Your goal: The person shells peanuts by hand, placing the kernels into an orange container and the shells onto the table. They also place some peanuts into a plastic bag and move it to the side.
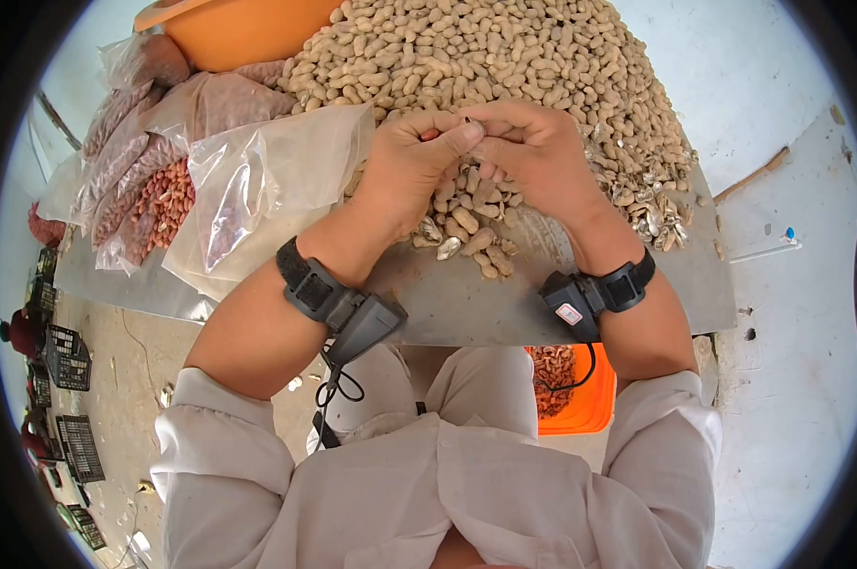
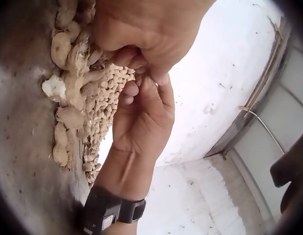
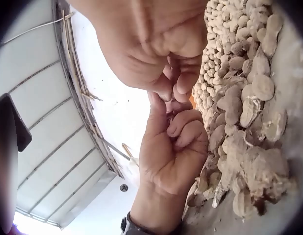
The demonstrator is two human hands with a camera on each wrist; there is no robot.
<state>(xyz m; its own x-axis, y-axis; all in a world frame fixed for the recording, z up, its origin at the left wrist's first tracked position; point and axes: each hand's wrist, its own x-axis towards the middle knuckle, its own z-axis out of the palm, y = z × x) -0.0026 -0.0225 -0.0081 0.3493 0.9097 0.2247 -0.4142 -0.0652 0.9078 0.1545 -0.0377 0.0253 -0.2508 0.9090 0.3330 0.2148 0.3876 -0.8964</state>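
Both hands meet fingertip to fingertip above the near side of a heap of unshelled peanuts [image 1: 466, 57]. A red peanut kernel [image 1: 429, 135] shows in the curled fingers of the left hand [image 1: 411, 166]. The right hand [image 1: 535, 156] has its thumb and fingers bent against the left thumb, pinching a small peanut piece that the fingertips mostly cover. In the left wrist view, the left hand [image 2: 151, 32] is above the right hand [image 2: 141, 120]. In the right wrist view, the right hand [image 3: 151, 44] hides much of the contact with the left hand [image 3: 173, 152].
Clear plastic bags [image 1: 263, 166] and bagged red kernels [image 1: 166, 204] lie left of the heap, with an orange basin [image 1: 234, 33] behind. Empty shells [image 1: 658, 213] lie at right. Below the metal table's edge [image 1: 466, 327] stands an orange container [image 1: 585, 403] with red kernels.
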